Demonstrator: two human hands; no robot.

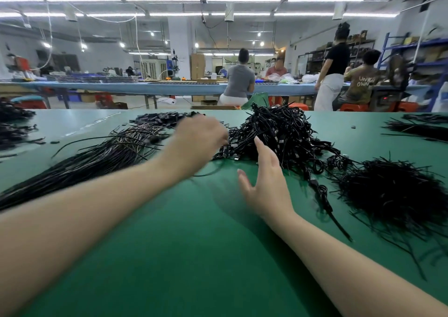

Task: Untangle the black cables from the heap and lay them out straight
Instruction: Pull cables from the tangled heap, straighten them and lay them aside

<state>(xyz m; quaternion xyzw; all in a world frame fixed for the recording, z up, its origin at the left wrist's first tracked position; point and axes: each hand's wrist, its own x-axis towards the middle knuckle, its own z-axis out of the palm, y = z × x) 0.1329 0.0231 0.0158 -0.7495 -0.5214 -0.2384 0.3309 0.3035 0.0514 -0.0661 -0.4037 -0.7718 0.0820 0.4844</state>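
Note:
A tangled heap of black cables (283,132) sits mid-table on the green table (194,244). To its left lies a sheaf of straightened black cables (101,157), fanning toward the near left edge. My left hand (198,137) is blurred at the heap's left edge with its back toward me; its fingers are hidden, so whether it holds a cable does not show. A thin cable (208,172) curves on the table under that wrist. My right hand (264,178) is spread, fingers straight, at the heap's near side, with fingertips at the cables.
A bushy pile of thin black strands (392,193) lies at the right, with a knotted cable (322,195) trailing from the heap beside it. More black bundles lie at the far left (14,123) and far right (421,127). People sit and stand at a blue bench (169,87) behind.

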